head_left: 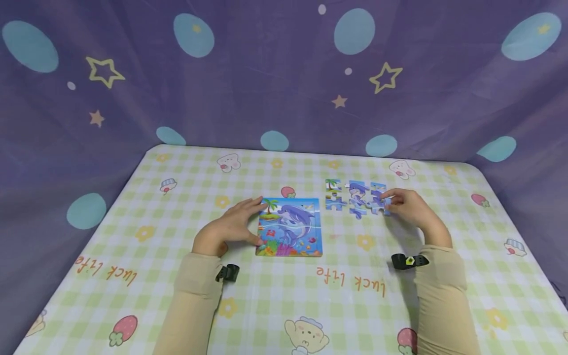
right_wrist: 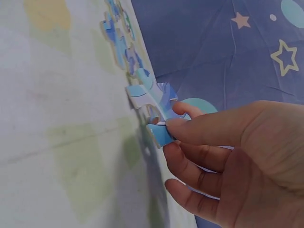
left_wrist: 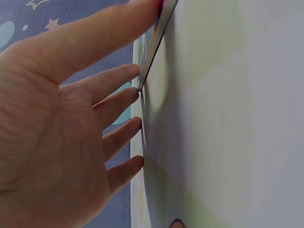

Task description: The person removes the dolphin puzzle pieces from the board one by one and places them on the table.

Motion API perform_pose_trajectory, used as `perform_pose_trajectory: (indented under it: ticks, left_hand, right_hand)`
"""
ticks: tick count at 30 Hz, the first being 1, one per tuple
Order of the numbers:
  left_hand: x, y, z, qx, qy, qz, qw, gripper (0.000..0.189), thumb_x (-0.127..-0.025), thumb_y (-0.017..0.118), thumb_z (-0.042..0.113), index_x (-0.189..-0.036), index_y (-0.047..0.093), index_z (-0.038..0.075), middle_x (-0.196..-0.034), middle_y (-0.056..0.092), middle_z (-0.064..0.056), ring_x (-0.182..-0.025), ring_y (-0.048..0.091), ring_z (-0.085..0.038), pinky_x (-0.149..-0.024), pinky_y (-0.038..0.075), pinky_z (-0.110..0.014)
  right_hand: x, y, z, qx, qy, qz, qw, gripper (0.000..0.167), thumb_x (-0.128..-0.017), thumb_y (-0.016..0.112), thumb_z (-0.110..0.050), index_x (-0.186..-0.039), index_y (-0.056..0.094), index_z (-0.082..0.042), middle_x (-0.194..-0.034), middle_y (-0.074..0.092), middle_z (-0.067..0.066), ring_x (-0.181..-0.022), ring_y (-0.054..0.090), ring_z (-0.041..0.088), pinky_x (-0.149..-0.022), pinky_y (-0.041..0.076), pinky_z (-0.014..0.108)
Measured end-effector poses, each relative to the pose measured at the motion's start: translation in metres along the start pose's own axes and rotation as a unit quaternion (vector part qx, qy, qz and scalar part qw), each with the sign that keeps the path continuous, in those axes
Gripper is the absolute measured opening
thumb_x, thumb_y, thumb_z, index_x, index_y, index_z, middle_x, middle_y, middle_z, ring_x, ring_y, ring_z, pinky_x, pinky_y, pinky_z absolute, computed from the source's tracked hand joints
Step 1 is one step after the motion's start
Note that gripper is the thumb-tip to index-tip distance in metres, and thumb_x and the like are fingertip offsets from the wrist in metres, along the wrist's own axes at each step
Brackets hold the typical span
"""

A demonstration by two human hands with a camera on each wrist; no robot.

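A square jigsaw board (head_left: 317, 227) with a dolphin and sea picture lies flat on the table. My left hand (head_left: 232, 222) rests along its left side, thumb at the near corner and index finger at the far corner, the fingers spread and nearly straight. To the right of the board, my right hand (head_left: 410, 207) pinches a blue puzzle piece (right_wrist: 161, 134) between thumb and fingers. That piece is at the right edge of a loose group of dolphin puzzle pieces (head_left: 357, 192); in the right wrist view it overlaps the nearest of them.
A palm-tree piece (head_left: 333, 185) is at the left of the loose group, near the board's far right corner. A green-and-white checked cloth (head_left: 266, 305) covers the table. Behind it hangs a purple curtain (head_left: 275, 79) with stars and ovals.
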State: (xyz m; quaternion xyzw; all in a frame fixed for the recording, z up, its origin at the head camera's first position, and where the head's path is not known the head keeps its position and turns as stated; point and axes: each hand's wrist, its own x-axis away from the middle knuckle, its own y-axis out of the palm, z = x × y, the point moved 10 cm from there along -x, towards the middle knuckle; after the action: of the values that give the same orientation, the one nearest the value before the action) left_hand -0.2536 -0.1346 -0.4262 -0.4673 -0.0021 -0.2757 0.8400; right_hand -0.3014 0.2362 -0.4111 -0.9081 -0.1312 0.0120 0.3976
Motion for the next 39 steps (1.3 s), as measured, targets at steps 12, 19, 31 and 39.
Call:
perform_pose_trajectory:
  ticks: [12,19,31,39]
  left_hand:
    - [0.002,0.002,-0.003,0.003,-0.010,-0.001,0.9999,0.097,-0.075,0.087,0.026,-0.154,0.035,0.007,-0.164,0.016,-0.012,-0.149,0.011,-0.038,-0.118,0.009,-0.061]
    - [0.002,0.005,-0.003,0.004,-0.012,-0.001,0.9999,0.097,-0.074,0.087,0.026,-0.154,0.035,0.008,-0.164,0.017,-0.011,-0.149,0.011,-0.037,-0.118,0.009,-0.060]
    - [-0.001,0.004,-0.005,0.004,-0.016,-0.008,0.9998,0.099,-0.074,0.088,0.028,-0.155,0.034,0.012,-0.165,0.014,-0.007,-0.150,0.007,-0.035,-0.118,0.007,-0.060]
    - [-0.003,0.003,-0.004,0.000,-0.014,-0.010,0.9999,0.099,-0.074,0.088,0.030,-0.155,0.033,0.012,-0.165,0.014,-0.007,-0.150,0.007,-0.035,-0.118,0.008,-0.060]
  right_hand:
    - [-0.006,0.010,0.009,0.019,-0.007,-0.006,0.9998,0.031,-0.092,0.065,-0.001,-0.121,0.064,0.009,-0.106,0.065,0.027,-0.094,0.062,0.035,-0.082,0.049,0.045]
    - [-0.006,0.012,0.012,0.019,-0.002,-0.010,0.9998,0.034,-0.091,0.065,0.000,-0.124,0.063,0.009,-0.108,0.065,0.026,-0.094,0.062,0.033,-0.085,0.049,0.045]
    - [-0.002,0.005,0.009,0.022,0.007,0.003,0.9997,0.039,-0.090,0.069,-0.005,-0.125,0.060,0.011,-0.114,0.063,0.030,-0.095,0.061,0.036,-0.085,0.047,0.044]
    - [-0.005,0.002,0.002,0.005,0.019,0.019,0.9996,0.040,-0.094,0.066,-0.009,-0.131,0.058,0.006,-0.116,0.064,0.027,-0.101,0.064,0.039,-0.085,0.050,0.043]
